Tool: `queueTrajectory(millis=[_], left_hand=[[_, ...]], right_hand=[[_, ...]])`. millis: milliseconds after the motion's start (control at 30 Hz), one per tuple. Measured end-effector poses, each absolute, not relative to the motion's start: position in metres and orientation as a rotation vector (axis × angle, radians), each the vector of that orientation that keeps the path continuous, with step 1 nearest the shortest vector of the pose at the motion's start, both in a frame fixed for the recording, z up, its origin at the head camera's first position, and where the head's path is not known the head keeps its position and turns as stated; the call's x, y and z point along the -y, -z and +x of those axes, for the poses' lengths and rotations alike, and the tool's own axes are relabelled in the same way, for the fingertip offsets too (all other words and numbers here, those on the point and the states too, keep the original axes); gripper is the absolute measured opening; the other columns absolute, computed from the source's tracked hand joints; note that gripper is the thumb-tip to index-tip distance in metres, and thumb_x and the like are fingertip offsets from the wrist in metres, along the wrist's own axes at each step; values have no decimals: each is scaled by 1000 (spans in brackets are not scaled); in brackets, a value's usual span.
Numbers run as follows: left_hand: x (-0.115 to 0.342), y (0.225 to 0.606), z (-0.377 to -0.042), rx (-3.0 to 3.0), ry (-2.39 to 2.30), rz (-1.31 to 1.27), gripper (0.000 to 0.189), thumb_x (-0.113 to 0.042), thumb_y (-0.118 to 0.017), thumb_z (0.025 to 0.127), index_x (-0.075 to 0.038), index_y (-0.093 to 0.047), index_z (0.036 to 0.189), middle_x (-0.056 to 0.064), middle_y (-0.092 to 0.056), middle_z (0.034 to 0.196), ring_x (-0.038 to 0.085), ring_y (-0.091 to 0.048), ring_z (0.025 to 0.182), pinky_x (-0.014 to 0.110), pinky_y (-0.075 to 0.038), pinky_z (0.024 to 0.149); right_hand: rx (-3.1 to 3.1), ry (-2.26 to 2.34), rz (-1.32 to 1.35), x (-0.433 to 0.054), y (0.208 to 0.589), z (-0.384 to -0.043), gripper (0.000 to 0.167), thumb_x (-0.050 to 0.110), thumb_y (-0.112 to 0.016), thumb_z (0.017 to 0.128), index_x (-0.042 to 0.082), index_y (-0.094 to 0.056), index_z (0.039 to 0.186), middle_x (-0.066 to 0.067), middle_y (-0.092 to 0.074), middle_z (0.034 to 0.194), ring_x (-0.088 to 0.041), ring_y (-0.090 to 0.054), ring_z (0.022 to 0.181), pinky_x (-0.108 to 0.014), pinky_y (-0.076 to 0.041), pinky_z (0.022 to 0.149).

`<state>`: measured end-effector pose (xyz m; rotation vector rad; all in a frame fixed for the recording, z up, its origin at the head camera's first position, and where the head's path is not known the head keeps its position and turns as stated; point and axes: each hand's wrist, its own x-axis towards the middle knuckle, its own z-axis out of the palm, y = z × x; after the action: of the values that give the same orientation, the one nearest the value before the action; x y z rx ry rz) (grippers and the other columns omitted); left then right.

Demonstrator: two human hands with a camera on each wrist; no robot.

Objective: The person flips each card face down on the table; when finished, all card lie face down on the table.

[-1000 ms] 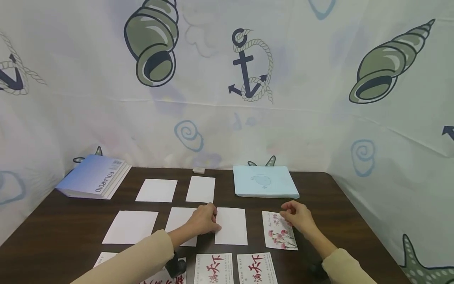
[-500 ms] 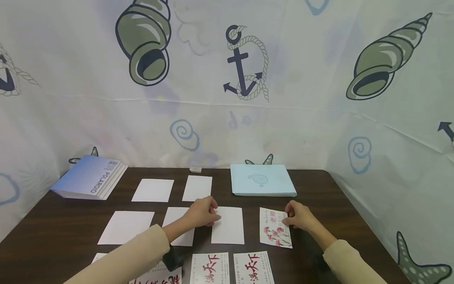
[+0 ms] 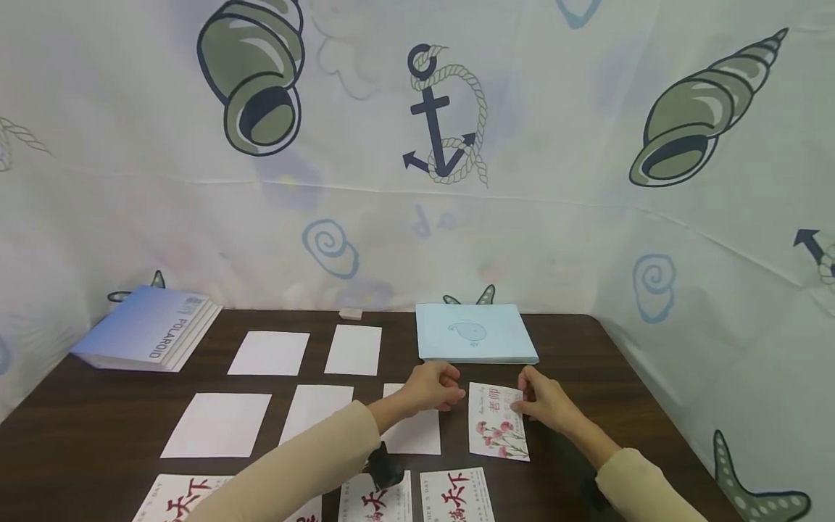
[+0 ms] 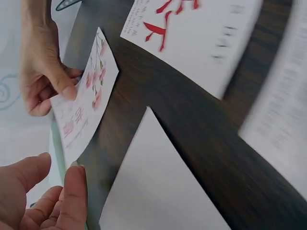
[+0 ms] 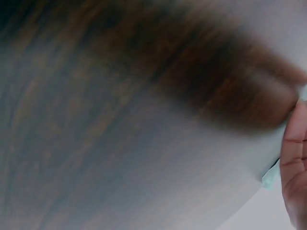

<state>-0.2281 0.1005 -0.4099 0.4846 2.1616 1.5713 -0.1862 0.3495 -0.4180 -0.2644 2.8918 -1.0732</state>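
Note:
My right hand (image 3: 549,403) pinches the right edge of a white greeting card (image 3: 493,417) printed with pink carnations and pink characters. In the left wrist view, this card (image 4: 91,98) bends slightly above the table. Just left of it hovers my left hand (image 3: 432,387), thumb and fingers apart and holding nothing. Its fingertips come right up to the card's lower corner in the left wrist view. Below the left wrist lies a blank white card (image 3: 417,436), partly covered by the hand. The right wrist view is mostly blurred, with part of my right hand (image 5: 295,167) at its edge.
Several blank white cards (image 3: 269,353) lie in rows on the dark wooden table (image 3: 574,341). Cards with red characters (image 3: 458,500) line the near edge, partly under the left sleeve. A blue POLAROID box (image 3: 140,326) stands back left, a light-blue booklet (image 3: 476,333) back right.
My left hand has moved right, from beside the blank card toward the carnation card. My right hand has taken hold of that card's edge and shifted it slightly. The head view has turned a little.

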Motion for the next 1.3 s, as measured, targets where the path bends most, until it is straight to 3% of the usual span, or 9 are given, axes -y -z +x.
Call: queueTrajectory(millis=[233,500,733,967,1133,1300], left_hand=[[-121,423,-230,-2204,-1607,371,24,-2,-72,79,5,-60,99,7,-60,80,13,-60,66,28,-56,59],[-130,429,-228,-2389,-1558,364,19,0,-74,74,-2,-59,86,2,-58,70,9,-55,56,21,-52,52],[-130,430,-234,-2388,-1547,333,17,0,-72,73,-3,-59,84,1,-59,69,8,-57,52,22,-52,51],[-133,420,-234,-2358,-1567,306,13,-1,-69,72,-3,-61,82,1,-59,68,9,-60,52,23,-53,51],[-129,418,-231,-2170,-1730,286,10,-8,-63,84,2,-63,88,4,-64,72,7,-61,55,24,-54,54],[-119,425,-224,-1905,-1839,263,29,-17,-52,96,7,-61,110,14,-69,95,12,-66,73,28,-56,66]], right_hand=[[-2878,1136,-314,-344,421,-187,30,-1,-70,80,4,-43,90,-2,-45,71,-9,-44,59,-22,-45,49],[-2934,1157,6,-331,425,-182,29,3,-74,77,3,-48,91,-2,-48,70,-12,-45,56,-22,-40,47],[-2874,1262,-74,-300,419,-163,27,15,-74,80,3,-51,87,0,-48,68,-8,-44,56,-19,-38,48],[-2865,1182,-67,-268,417,-155,37,28,-77,76,6,-50,85,2,-47,65,-6,-47,42,-20,-34,41],[-2776,1312,-114,-266,412,-153,24,15,-70,80,1,-53,88,1,-55,66,-6,-50,46,-19,-43,43],[-2489,1712,0,-274,403,-147,21,4,-59,87,-9,-50,101,-3,-55,77,-11,-56,63,-31,-56,56]])
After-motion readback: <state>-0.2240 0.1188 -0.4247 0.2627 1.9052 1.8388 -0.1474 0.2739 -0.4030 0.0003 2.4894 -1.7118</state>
